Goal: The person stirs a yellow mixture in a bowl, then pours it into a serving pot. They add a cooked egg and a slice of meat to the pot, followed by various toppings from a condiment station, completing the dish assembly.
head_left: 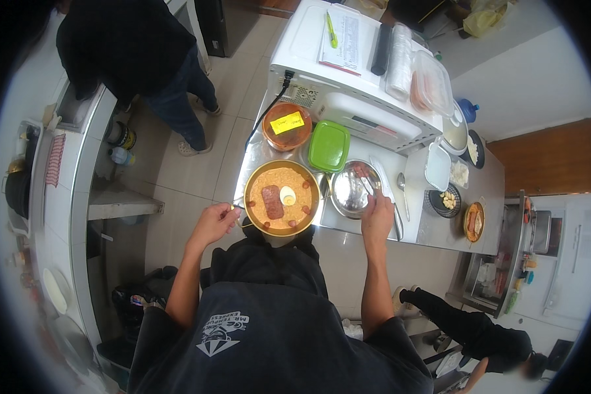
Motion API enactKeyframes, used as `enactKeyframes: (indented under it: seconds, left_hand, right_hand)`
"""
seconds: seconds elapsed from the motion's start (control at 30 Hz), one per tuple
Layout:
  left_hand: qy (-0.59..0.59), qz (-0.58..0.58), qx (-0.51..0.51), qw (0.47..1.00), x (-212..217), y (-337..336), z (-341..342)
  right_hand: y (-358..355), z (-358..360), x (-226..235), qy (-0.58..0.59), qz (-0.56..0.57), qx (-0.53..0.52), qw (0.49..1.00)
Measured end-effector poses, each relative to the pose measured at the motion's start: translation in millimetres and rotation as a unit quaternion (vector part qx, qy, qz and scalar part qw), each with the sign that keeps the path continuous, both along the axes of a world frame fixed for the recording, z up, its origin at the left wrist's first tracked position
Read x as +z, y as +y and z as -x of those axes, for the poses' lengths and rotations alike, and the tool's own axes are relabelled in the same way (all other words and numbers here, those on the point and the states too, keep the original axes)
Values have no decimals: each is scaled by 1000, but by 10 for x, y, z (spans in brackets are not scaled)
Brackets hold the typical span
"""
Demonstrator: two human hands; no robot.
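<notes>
A golden two-handled pan [283, 227] stands at the counter's near edge. In it are an orange noodle-like dish, a browned meat slab [272, 201], a halved boiled egg [287, 196] and small reddish slices around the rim. My left hand [215, 224] has its fingers closed at the pan's left handle. Right of the pan is a shiny steel bowl [354, 200] with reddish slices [361, 171] at its far side. Over this bowl my right hand [377, 213] grips metal tongs [366, 186], their tips by the slices; whether they pinch one is unclear.
Behind the pan sit a green-lidded container [329, 146] and a round tub [287, 133]. A white microwave [348, 79] stands at the back. A knife [398, 222], a spoon [402, 190] and a second filled pan [473, 222] lie rightward. Other people stand far left and lower right.
</notes>
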State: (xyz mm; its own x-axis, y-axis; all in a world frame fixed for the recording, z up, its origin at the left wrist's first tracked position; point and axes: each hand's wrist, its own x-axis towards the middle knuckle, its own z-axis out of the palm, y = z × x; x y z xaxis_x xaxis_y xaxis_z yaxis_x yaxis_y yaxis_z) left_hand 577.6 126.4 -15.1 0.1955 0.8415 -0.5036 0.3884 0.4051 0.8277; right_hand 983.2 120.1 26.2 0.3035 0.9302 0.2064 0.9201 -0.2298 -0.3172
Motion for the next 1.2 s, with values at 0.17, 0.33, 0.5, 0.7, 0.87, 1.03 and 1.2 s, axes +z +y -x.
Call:
enactKeyframes:
  seconds: [0.17,0.33,0.5,0.7,0.87,1.03,1.2]
  left_hand:
    - [21,-6,1,1000,31,-8,2]
    - [7,-5,4,1000,23,-5,3]
    - [14,5,-6,1000,47,8,6]
    - [-1,2,14,1000,-21,-26,-13]
    - [-6,-9,7,1000,-86,-8,9]
    - [-31,-9,-4,999,-88,20,16]
    - [0,-9,-28,1000,-59,54,42]
  right_hand:
    - [-246,271,333,42,-33,57,997]
    - [-340,1064,328,165,34,187,968]
    - [-99,1473,118,151,17,262,953]
    - [-52,1491,133,151,34,248,956]
    - [-261,880,262,139,-50,132,980]
    - [-253,184,185,39,-33,-20,998]
    - [-127,-5,-17,23,-13,-27,999]
